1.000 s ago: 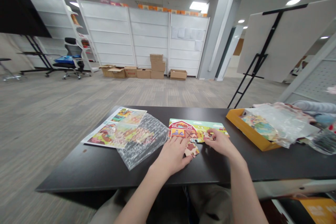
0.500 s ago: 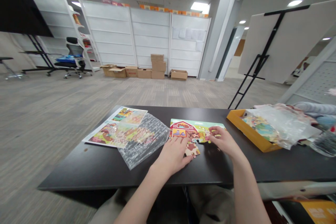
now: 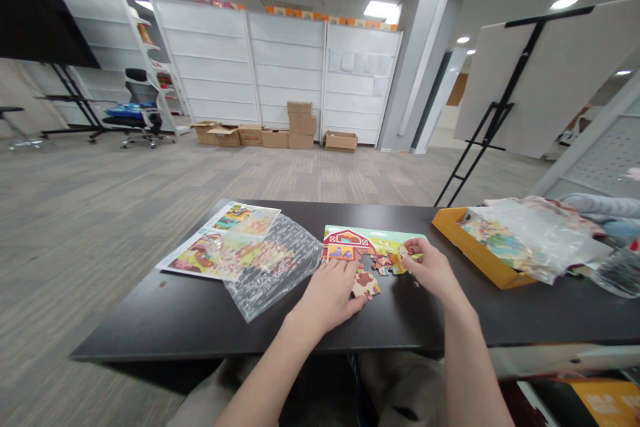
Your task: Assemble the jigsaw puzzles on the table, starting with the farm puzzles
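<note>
A partly joined farm jigsaw puzzle [image 3: 347,238] with a red barn lies on the black table. My left hand [image 3: 333,287] rests flat on its lower left part, fingers stretched out, beside a brown-and-cream spotted puzzle piece [image 3: 367,285]. At the puzzle's right side, my right hand [image 3: 429,268] pinches a pale puzzle piece [image 3: 403,251] between thumb and fingers. Just left of those fingertips is a puzzle piece with a brown-haired figure [image 3: 384,263]. A dark gap separates it from the barn part. My left palm hides some of the puzzle.
Left of the puzzle lie a printed picture sheet [image 3: 197,255] and a clear plastic bag [image 3: 273,280]. On the right stands a yellow box [image 3: 487,261] with plastic-wrapped contents. The table's front edge [image 3: 200,355] runs close to my lap.
My right hand has shifted slightly right. The figure piece sits farther right and lower, and a dark gap shows between it and the barn part. My left hand has stayed in place.
</note>
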Tool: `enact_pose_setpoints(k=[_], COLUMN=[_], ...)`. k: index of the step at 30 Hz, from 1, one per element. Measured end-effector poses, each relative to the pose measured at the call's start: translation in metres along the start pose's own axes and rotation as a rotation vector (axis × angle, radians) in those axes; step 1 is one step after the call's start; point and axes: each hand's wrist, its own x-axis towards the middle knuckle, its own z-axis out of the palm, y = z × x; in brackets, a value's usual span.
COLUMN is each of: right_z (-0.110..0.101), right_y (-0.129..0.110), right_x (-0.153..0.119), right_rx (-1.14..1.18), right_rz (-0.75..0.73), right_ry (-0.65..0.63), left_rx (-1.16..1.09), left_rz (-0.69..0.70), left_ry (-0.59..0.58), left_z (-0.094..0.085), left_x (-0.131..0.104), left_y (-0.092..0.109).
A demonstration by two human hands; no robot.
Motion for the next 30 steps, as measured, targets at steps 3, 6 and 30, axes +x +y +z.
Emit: enact_pose_setpoints(k=[3,6,30], right_z=[0.000,0.002,0.010], right_y=[0.000,0.004,-0.007], right_x=[-0.003,-0.002,-0.001], right_rx=[0.025,0.109,0.238], right_rz=[-0.053,-0.079,-0.071], right_ry=[-0.105,-0.122,-0.200], left_rx=[-0.004,-0.012,-0.007], left_rz=[0.001,0.004,-0.017], left_ry=[0.002,-0.003,0.009], left_z=[-0.001,-0.002,0.001], left_x=[0.000,0.000,0.000], left_y=[0.001,0.001,-0.001])
